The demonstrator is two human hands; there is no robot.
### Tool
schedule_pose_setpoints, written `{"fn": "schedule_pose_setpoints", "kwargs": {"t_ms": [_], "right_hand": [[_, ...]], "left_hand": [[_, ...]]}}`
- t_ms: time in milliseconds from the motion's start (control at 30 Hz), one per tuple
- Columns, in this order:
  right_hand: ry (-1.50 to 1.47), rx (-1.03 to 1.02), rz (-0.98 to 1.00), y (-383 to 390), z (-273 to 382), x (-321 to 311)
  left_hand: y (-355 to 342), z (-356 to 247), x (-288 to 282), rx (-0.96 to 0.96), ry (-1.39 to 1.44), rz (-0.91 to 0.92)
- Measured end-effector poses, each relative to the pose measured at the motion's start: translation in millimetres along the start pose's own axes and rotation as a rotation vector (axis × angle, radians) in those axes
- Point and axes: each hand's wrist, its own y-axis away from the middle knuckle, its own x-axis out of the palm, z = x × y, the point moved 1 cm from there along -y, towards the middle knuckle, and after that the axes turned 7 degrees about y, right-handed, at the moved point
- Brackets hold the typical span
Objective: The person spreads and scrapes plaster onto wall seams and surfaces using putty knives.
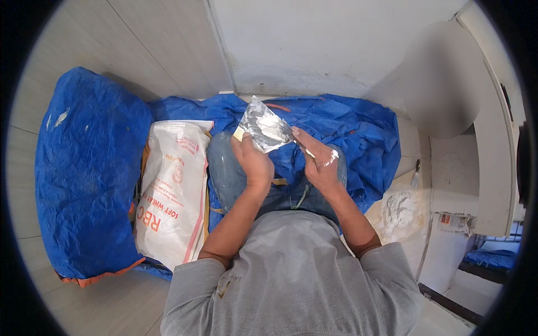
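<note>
Here in the middle, just above the knees, a square metal plate (259, 133) is sitting tilted between the two hands, and white paste (273, 126) is lying smeared across its face. The left hand (255, 161) is closing on the plate's near-left edge, thumb pressing on top, fingers mostly hiding beneath. Over on the other side, the right hand (323, 171) is bending partly closed, forefinger pointing at the plate's right corner. A thin dark edge is showing beside that finger, but I can't tell whether a separate tool is being gripped. A dab of white is showing at the back of that hand, too. The step in hand is looking like working the paste on the plate; the next move seems to be calling for a firm left hold and a light, flat right-hand stroke.

Round about, blue tarp (367, 134) is spreading past the knees, a white sack (174, 193) is lying to the left, and more white stuff (400, 208) is resting on the floor to the right.
</note>
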Motion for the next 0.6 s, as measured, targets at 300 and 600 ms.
{"fn": "schedule_pose_setpoints", "kwargs": {"t_ms": [300,600], "right_hand": [[-0.474,0.448,-0.316,6.9,-19.3,-5.8],[-0.196,0.029,-0.128,2.6,14.3,-4.8]], "left_hand": [[3.9,-16.3,-2.8,0.120,-0.116,0.055],[15.8,-13.0,15.7,0.029,0.166,0.016]]}}
